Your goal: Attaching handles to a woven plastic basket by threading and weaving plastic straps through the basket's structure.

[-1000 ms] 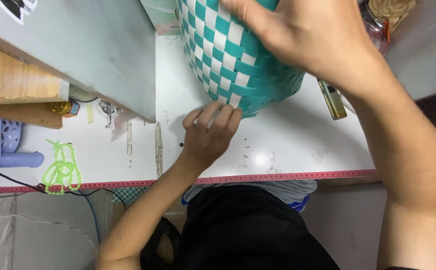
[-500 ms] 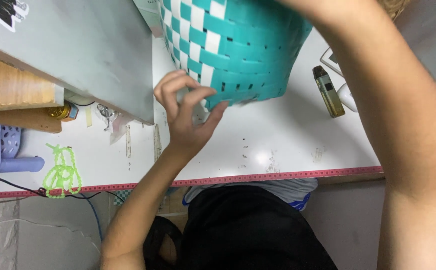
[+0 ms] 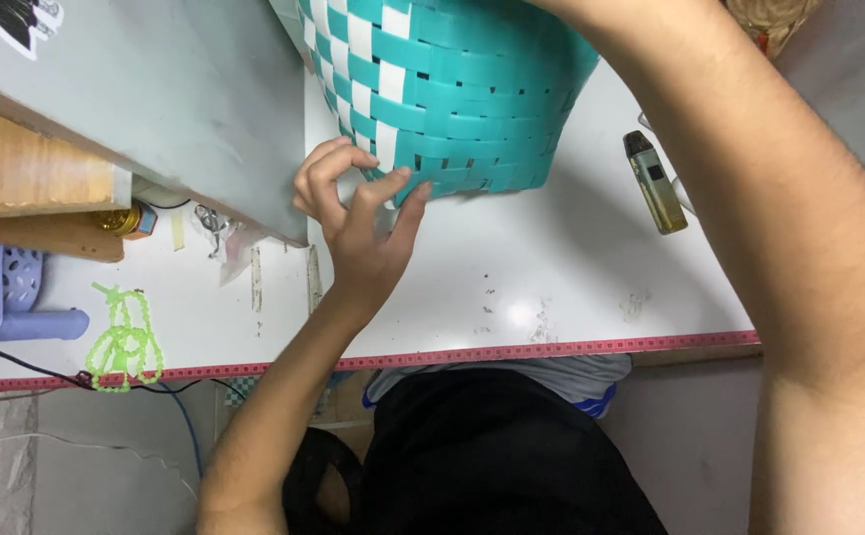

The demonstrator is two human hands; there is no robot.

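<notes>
The right hand is out of sight — only its forearm (image 3: 789,248) shows, running off the top edge. The woven basket (image 3: 452,89) is cut off at the top too. A small olive gadget (image 3: 654,182) on the counter (image 3: 551,287) — too small to identify.

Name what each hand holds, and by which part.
Left hand pinches the teal woven basket at its lower edge. The right hand is out of view, so its hold cannot be told.
</notes>
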